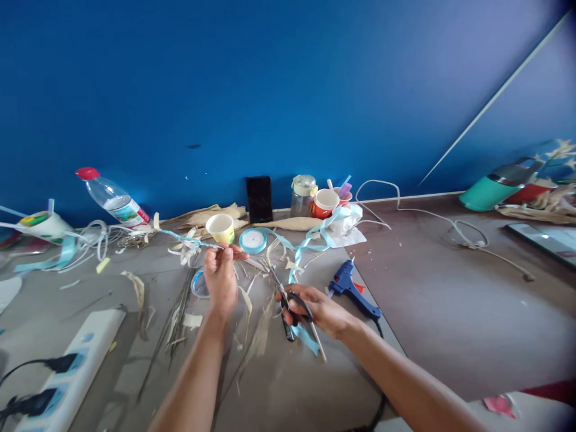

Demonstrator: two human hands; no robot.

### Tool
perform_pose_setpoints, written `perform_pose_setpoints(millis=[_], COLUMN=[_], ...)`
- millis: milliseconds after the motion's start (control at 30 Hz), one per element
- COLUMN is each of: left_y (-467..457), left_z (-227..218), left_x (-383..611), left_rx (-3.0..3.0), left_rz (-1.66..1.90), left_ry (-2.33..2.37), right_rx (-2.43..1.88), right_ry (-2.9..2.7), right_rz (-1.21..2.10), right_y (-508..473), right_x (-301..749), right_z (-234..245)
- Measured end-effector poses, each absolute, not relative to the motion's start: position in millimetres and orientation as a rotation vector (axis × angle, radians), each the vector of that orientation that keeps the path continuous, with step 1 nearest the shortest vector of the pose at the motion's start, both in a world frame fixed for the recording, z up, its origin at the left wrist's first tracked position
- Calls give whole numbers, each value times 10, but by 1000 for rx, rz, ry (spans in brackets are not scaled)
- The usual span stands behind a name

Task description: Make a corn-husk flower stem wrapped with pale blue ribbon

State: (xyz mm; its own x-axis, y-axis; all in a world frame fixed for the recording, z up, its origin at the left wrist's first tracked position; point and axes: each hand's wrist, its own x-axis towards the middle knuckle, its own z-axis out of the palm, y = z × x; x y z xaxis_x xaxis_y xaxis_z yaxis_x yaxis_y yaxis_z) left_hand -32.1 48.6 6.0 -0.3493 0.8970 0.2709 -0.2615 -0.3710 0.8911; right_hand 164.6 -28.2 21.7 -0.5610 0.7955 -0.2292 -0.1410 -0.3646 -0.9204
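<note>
My left hand (220, 277) is closed in a pinch on a thin stem wrapped in light blue ribbon (189, 240), which runs off to the left with pale husk petals on it. My right hand (315, 309) grips black-handled scissors (285, 300), blades pointing up and left, together with a strip of blue ribbon and a thin stick that hang below the hand. A roll of blue ribbon (252, 240) and a yellow paper cup (221, 228) lie just beyond my left hand. Loose blue ribbon (315, 237) trails toward the back.
A blue glue gun (348, 285) lies right of my right hand. A power strip (72, 366) with plugs sits front left. At the back stand a plastic bottle (114, 201), a black phone (259, 199), a jar (303, 195) and a red cup (324, 204). Dried husk strips litter the table.
</note>
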Motion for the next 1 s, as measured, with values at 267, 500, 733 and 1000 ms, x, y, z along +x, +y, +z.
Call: perform_pose_setpoints(millis=[267,500,733,1000], left_y=[374,296,325,312], left_z=[52,17,2,-11], left_x=[-149,-48,-60,-55], left_rx=[1051,1068,1067,1067], left_rz=[1634,1528,1555,1514], left_ry=[1044,1052,1013,1029], right_rx=[-927,-958,-952,-977], right_ry=[-1161,-1114,-1131,-1093], right_rz=[1871,1832,1817,1827], right_y=[-264,-265,-251,-273], right_x=[1547,1566,1596,1574], right_z=[159,139,68,83])
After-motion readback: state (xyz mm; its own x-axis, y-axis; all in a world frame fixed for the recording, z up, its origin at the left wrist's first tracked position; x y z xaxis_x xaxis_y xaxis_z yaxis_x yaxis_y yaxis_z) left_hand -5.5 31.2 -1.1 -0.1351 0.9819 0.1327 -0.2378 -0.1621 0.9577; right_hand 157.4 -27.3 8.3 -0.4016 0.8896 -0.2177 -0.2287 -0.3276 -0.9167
